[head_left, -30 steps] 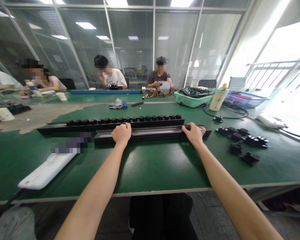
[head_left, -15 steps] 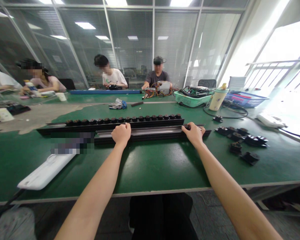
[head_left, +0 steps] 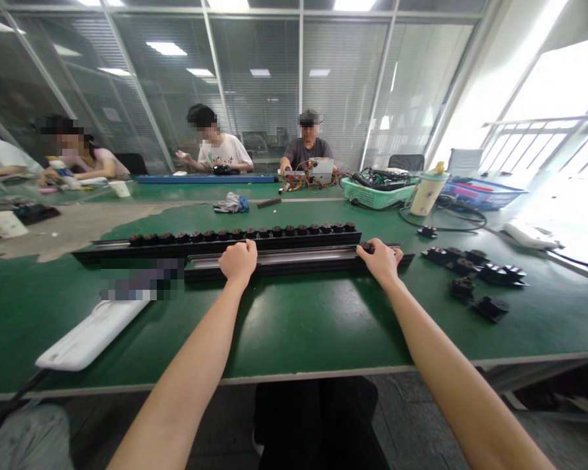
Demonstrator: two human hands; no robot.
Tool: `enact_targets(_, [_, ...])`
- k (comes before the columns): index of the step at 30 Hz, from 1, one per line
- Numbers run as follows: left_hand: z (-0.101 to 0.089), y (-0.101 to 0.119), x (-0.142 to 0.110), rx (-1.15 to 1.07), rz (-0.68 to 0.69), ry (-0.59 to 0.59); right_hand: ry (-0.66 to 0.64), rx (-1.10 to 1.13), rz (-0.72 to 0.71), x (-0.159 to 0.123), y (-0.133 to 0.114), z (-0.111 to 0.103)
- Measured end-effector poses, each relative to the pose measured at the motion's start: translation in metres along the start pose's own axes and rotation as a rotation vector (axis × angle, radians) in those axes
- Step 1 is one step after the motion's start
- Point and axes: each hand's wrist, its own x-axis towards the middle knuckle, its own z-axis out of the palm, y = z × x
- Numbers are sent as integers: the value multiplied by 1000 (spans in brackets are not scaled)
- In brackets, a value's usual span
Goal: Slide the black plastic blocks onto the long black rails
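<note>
Both my hands rest on a long black aluminium rail point(head_left: 284, 263) with a silver channel, lying lengthwise across the green table. My left hand point(head_left: 238, 262) is closed over the rail near its middle. My right hand point(head_left: 379, 261) grips it further right, close to a small dark block point(head_left: 367, 248) on the rail. Just behind lies a second black rail point(head_left: 215, 243) carrying a long row of round dark fittings. Several black brackets point(head_left: 475, 274) lie to the right of my right hand.
A white board point(head_left: 93, 336) lies on the green table point(head_left: 298, 333) at left. Farther back are a green basket of cables point(head_left: 379, 196), a cream bottle point(head_left: 427, 194), a blue basket point(head_left: 480, 194) and a grey glove point(head_left: 231, 203). Co-workers sit across the table.
My hands stay on the rail with no clear shift. Across the table, the person in the white T-shirt has straightened up and raised a hand from the table.
</note>
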Motion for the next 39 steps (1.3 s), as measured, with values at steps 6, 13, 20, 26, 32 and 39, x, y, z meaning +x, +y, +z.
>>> enact_targets(6, [0,0,0,1,6,-6,3,-2,-9,0,1,1])
enact_targets(13, [1,0,1,-2,1,2,12,-9,21,4,7,1])
enact_targets(20, [-2,1,0,6,0,-12,20,15,19,5,9,2])
enact_targets(26, [-1,1,0,3,-7,-20,10,4,22,5,10,1])
enact_targets(32, [1,-1,1,-2,7,8,6,-31,2,6,11,2])
enact_targets(39, [1,0,1,0,-1,-5,25,-84,19,10,18,1])
